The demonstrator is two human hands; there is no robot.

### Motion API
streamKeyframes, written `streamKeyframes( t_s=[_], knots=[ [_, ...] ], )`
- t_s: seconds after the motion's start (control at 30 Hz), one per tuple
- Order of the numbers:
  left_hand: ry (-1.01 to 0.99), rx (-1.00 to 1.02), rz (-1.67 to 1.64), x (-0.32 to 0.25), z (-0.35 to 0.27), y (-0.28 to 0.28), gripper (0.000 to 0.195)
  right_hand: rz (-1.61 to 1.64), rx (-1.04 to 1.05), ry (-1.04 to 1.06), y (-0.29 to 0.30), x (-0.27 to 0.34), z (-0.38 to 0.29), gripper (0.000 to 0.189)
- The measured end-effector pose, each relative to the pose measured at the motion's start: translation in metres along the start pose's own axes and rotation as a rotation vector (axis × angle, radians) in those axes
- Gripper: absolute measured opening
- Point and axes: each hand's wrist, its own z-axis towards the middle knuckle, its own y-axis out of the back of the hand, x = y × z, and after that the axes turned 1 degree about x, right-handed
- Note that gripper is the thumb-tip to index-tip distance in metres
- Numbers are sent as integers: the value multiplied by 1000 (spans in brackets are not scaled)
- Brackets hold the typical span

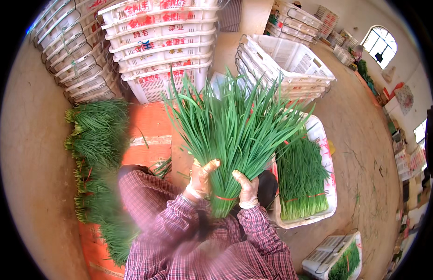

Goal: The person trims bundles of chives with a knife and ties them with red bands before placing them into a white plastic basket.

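Observation:
Between both hands, above my lap, is a large bundle of green Chinese chives, its leaves fanned out away from me. A red band circles it near the cut stem ends, which point toward my body. My left hand grips the bundle's left side, thumb on top. On the opposite side, my right hand holds it just above the band. Thin, light-coloured gloves cover both hands. Right of my knee, a white plastic crate holds more banded chives lying flat.
Banded chive bundles line the left side, partly on an orange-red sheet. Tall stacks of white crates stand ahead, with another stack front right. A filled crate sits at lower right. A person is far off.

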Motion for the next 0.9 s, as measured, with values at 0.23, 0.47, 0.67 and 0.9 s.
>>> streamKeyframes(
  t_s=[0.23,0.47,0.67,0.9],
  knots=[
    [-2,17,-21,5,-4,10,40,-42,47,6,1,1,-2,37],
    [-63,-12,13,3,-5,6,35,-66,170,-3,6,-1,5,45],
    [-65,6,6,-2,-7,3,37,-117,200,26,9,-3,5,48],
    [-84,10,30,-5,-7,-2,35,-122,212,39,9,-6,6,50]
  ],
)
